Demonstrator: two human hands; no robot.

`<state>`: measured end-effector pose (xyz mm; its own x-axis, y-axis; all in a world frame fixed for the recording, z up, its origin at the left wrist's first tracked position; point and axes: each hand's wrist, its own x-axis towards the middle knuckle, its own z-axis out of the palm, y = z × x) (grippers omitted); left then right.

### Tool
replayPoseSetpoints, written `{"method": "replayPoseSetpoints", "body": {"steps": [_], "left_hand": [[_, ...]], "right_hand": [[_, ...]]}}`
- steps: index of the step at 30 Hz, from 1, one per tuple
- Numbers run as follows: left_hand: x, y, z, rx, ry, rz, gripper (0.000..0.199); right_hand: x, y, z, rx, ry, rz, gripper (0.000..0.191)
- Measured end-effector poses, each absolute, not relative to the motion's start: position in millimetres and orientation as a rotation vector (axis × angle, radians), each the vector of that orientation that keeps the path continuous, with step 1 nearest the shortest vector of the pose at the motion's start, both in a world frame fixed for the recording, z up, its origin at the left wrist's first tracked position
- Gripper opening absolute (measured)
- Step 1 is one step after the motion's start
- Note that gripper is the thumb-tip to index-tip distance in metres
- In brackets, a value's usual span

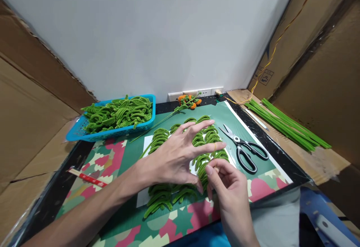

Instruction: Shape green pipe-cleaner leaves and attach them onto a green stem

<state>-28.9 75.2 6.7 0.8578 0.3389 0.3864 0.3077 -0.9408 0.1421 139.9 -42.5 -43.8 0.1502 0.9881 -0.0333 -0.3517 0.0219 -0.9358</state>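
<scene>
Rows of green fuzzy curved pieces [159,198] lie on a white sheet [141,199] in the middle of the table. My left hand [180,157] is spread over these rows, thumb and fingers apart, with nothing between them. Just right of it, my right hand [229,187] has its thumb and index finger pinched together at the lower right edge of the rows; what they hold, if anything, is too small to make out. Open-bladed black-handled scissors [237,139] lie to the right of the rows.
A blue basket [112,135] heaped with green fuzzy pieces [120,112] stands at the back left. Orange flowers [194,105] on a green stem lie by the wall sockets. Green sticks [284,129] and a white pen [256,119] are at right, a red-wrapped stick [90,178] at left.
</scene>
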Motion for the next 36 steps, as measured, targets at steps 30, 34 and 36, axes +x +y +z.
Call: {"method": "replayPoseSetpoints", "body": {"steps": [30, 34, 36], "left_hand": [[-29.2, 71.9, 8.6, 2.980, 0.556, 0.615, 0.099], [-28.8, 73.7, 9.3, 2.987, 0.527, 0.617, 0.102], [-28.3, 74.2, 8.8, 2.976, 0.519, 0.630, 0.104]], "right_hand": [[134.8, -41.8, -57.0, -1.012, -0.716, 1.220, 0.029], [135.2, -43.1, -59.1, -1.001, -0.673, 1.250, 0.031], [135.1, -43.7, -58.8, -0.996, -0.654, 1.265, 0.032]]}}
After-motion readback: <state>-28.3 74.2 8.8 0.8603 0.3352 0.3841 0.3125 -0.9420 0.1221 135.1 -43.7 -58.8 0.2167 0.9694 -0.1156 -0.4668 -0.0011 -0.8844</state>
